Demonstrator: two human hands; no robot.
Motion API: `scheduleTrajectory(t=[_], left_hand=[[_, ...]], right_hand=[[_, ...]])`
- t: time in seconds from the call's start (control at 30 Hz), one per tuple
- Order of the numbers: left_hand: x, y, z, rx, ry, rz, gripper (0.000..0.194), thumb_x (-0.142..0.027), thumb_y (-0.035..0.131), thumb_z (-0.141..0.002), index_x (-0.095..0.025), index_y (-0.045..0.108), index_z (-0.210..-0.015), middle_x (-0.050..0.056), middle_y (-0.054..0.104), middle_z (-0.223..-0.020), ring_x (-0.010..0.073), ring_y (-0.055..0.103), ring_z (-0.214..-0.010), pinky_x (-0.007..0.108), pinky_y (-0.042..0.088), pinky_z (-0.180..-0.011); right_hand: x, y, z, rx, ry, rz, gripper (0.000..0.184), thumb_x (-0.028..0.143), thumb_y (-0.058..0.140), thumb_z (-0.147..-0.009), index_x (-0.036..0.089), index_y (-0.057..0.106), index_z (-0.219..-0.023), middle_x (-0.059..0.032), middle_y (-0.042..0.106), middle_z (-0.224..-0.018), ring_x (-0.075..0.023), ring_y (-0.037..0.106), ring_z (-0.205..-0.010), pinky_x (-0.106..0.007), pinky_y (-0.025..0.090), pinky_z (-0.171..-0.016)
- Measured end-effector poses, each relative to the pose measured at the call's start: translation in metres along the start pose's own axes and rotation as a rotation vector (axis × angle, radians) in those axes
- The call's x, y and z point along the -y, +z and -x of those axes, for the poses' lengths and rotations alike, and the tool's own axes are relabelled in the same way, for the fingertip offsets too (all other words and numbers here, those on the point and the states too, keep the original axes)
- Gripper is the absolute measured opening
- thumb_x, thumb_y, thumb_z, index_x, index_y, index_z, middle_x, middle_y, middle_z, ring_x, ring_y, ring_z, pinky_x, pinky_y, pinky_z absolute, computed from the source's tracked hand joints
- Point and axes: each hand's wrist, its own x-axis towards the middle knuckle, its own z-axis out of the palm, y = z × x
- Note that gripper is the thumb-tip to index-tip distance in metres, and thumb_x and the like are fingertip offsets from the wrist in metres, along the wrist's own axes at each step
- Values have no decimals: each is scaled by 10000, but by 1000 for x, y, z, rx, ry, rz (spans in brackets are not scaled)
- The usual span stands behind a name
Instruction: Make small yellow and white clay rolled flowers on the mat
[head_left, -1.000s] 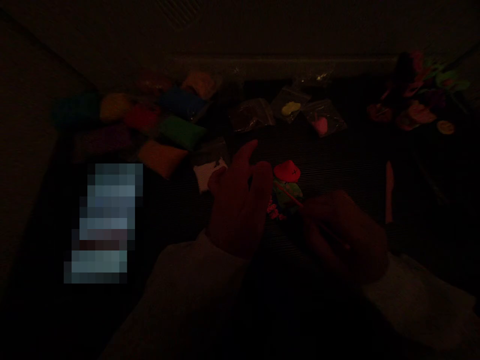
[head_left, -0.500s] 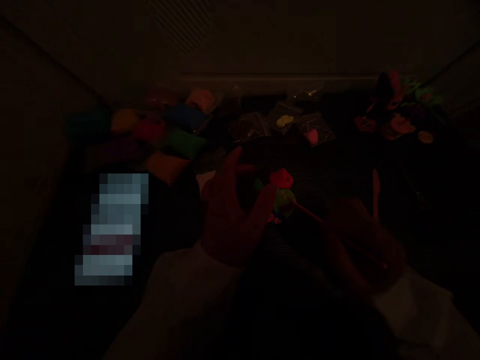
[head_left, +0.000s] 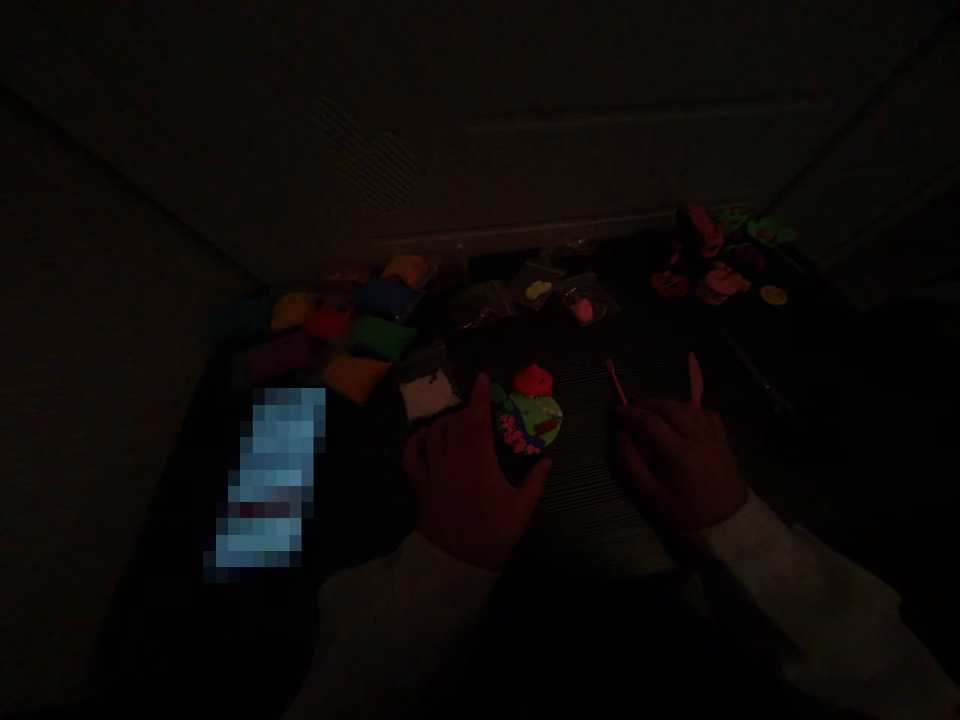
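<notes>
Lying at one o'clock from the splayed left hand is the figure; the right hand meets a tool, grip unclear. Bags at the figure's nine, twelve and one hold white, yellow and pink stuff.

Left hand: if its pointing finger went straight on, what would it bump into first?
Probably the dark plastic bag farther back, ahead of the left hand. It's too dim to tell how high the finger is.
</notes>
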Motion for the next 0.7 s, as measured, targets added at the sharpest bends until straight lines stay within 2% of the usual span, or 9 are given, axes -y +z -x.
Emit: scheduleTrajectory(t=[0.33, 0.7], left_hand=[[0, 8, -2, -21, -38, 34, 915, -413, 612, -615, -184, 107, -1344, 100, 552, -1066, 295, 492, -1023, 471, 303, -885], [-5, 9, -4, -33, -49, 13, 912, -398, 606, -607, -160, 118, -1339, 104, 555, -1045, 292, 494, -1010, 466, 329, -876]], right_hand=[[2, 0, 1, -11, 26, -13, 263, 284, 477, -786, 177, 608, -987, -78, 610, -945, -219, 526, -841, -367, 336, -699], [1, 1, 1, -16, 11, -30, 255, 289, 471, -792, 176, 608, -975, -81, 606, -951, -217, 524, -838, -359, 330, -695]])
